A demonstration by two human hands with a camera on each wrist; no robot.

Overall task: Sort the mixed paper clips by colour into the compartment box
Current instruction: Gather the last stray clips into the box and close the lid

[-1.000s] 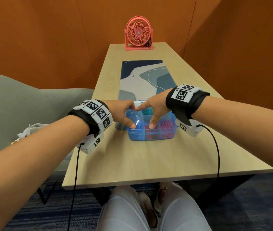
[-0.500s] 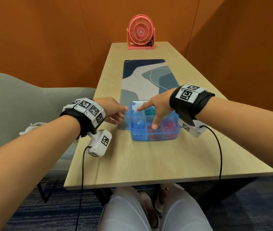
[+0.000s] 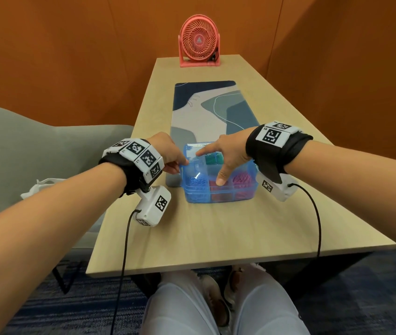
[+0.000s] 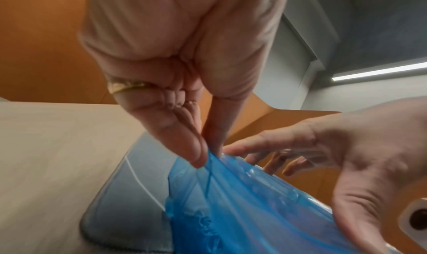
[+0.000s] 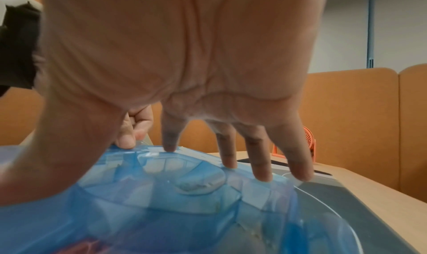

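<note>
At a pale wooden table (image 3: 216, 233) walled in by orange panels, a person works at a blue compartment box (image 3: 218, 189) near the front edge.

The left hand (image 3: 168, 153) pinches the box's left rim corner between thumb and forefinger, the other fingers curled. The right hand (image 3: 228, 155) lies spread over the clear lid, fingertips (image 5: 261, 177) on its far edge and thumb pressing down near the front. Blue, red, pink and green paper clips (image 3: 198, 182) lie in separate compartments. A patterned mat (image 3: 206, 112) and a coral fan (image 3: 199, 42) lie beyond.
</note>
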